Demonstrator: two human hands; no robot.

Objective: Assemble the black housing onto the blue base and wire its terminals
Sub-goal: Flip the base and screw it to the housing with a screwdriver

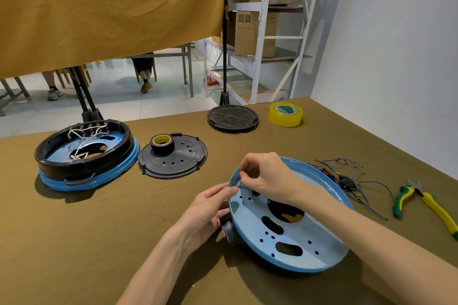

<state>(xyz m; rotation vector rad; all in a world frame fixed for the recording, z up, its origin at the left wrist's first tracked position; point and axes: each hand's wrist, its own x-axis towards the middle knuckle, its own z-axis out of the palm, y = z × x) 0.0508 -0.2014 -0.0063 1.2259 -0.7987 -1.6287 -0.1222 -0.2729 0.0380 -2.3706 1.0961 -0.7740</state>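
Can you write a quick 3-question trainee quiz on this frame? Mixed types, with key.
1. True or false: the black tape roll sits on the near black cover plate.
2. Which tool lies at the table's right edge? A) screwdriver B) pliers C) hammer
3. Fill in: both the left hand and right hand pinch a small part at the rim of the ____ base.

Key
1. True
2. B
3. Blue. The part is too small to identify. The finished assembly with white wires stands at far left.
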